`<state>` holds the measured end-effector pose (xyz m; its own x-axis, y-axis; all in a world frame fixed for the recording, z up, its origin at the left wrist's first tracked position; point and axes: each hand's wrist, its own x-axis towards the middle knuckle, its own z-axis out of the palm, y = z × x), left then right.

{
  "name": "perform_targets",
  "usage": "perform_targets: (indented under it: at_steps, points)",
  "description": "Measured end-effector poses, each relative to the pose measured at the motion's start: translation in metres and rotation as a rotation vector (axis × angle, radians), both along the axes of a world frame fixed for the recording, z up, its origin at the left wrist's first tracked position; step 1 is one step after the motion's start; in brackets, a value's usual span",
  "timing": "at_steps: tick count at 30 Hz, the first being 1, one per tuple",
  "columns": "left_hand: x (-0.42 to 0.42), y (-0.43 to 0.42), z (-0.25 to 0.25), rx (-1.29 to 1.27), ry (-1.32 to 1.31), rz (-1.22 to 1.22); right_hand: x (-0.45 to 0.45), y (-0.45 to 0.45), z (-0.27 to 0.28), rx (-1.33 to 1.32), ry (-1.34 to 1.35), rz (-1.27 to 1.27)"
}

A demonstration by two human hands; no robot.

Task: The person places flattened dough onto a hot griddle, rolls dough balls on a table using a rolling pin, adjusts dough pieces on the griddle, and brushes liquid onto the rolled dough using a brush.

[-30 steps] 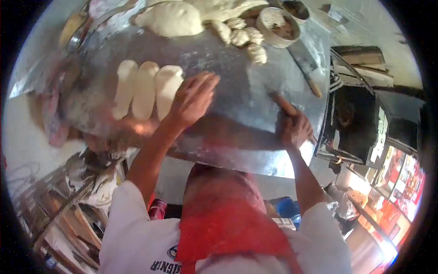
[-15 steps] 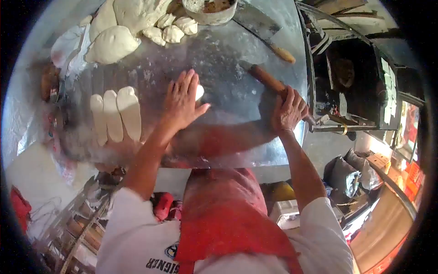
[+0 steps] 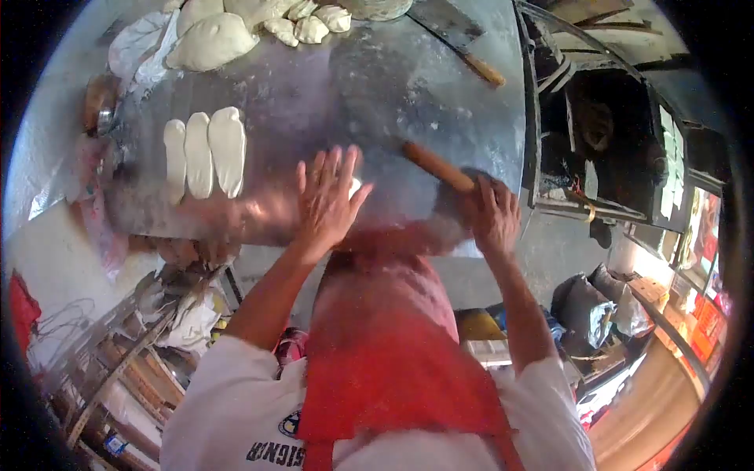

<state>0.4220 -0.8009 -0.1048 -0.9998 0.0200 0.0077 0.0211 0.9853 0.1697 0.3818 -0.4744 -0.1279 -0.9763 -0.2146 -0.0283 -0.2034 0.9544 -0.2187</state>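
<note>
My left hand (image 3: 326, 200) lies palm down with its fingers spread over a small piece of dough (image 3: 355, 187), most of it hidden under the palm. In my right hand (image 3: 493, 212) is a wooden rolling pin (image 3: 440, 166), gripped at its near end and pointing up and to the left. Three flattened dough strips (image 3: 200, 155) lie side by side on the metal table (image 3: 377, 102), left of my left hand.
Large dough mounds (image 3: 214, 43) and several small dough lumps (image 3: 311, 30) sit at the table's far side, beside a round container (image 3: 377, 8). A wooden-handled scraper (image 3: 483, 71) lies at the far right. A dark metal rack (image 3: 609, 149) stands beyond the right edge.
My left hand has moved from beside the dough strips onto a small dough piece. My right hand still holds the rolling pin. The camera view has shifted.
</note>
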Motion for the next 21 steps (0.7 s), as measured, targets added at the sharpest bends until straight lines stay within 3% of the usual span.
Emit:
perform_targets:
  at_steps: [3,5,9,11,15,16,17,19,20,21]
  points:
    - [-0.071,0.004,-0.034,-0.048,0.106,0.043,0.013,-0.001,-0.003,-0.012,0.029,-0.014]
    - [-0.068,0.005,-0.028,0.013,0.053,0.257,0.01,-0.013,0.006,-0.05,0.068,-0.006]
    - [-0.064,-0.018,-0.043,0.121,-0.049,0.235,0.011,-0.007,0.012,-0.023,0.047,-0.018]
    - [-0.053,-0.035,-0.049,0.127,0.1,0.181,0.012,-0.002,0.009,0.018,0.032,-0.028]
    - [-0.05,-0.038,-0.042,0.22,0.106,0.191,0.026,-0.009,0.018,-0.029,-0.014,0.056]
    - [-0.049,-0.047,-0.057,0.384,0.109,0.184,0.019,-0.017,0.022,-0.054,-0.007,0.133]
    - [-0.046,-0.057,-0.046,0.386,0.111,0.183,0.014,-0.031,0.033,-0.052,-0.004,0.131]
    - [-0.03,-0.074,-0.022,1.031,0.043,0.374,0.007,-0.077,0.059,-0.077,0.045,0.431]
    - [-0.023,-0.081,-0.027,0.575,0.169,0.356,-0.003,-0.103,0.057,-0.088,0.073,0.491]
    - [-0.032,-0.087,-0.033,0.576,0.171,0.358,-0.024,-0.129,0.044,-0.1,0.11,0.555]
